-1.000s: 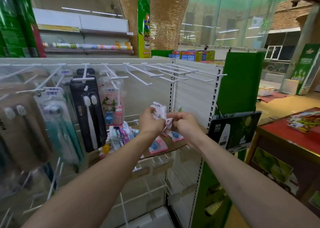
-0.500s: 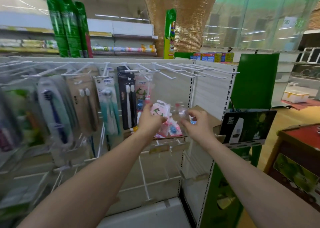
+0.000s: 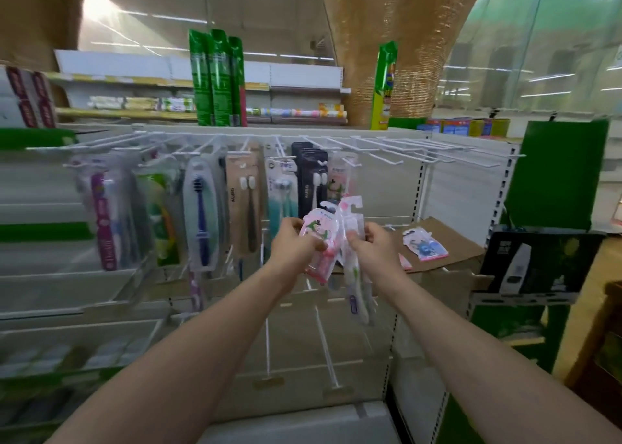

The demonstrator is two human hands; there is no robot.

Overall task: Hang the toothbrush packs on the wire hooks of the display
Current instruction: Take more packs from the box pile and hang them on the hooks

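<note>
My left hand (image 3: 292, 244) grips a pink children's toothbrush pack (image 3: 319, 229) with a green cartoon figure. My right hand (image 3: 372, 247) holds a second clear pack (image 3: 354, 275) that hangs down below it, its pink hang tab sticking up beside the first pack. Both hands are close together in front of the display, below the row of white wire hooks (image 3: 387, 149). Several toothbrush packs (image 3: 202, 214) hang on the left hooks; the hooks at the right are bare. Another pink pack (image 3: 424, 244) lies on the cardboard shelf (image 3: 461, 251).
Lower wire hooks (image 3: 324, 346) jut out under my hands. A green side panel (image 3: 555, 174) and a black product box (image 3: 535, 261) stand at the right. Green boxes (image 3: 217, 76) stand on top of the display. Shelves with goods run behind.
The view has swung left, showing more hanging packs. Both hands have risen from the cardboard shelf with the packs, and the right hand now holds a long clear pack.
</note>
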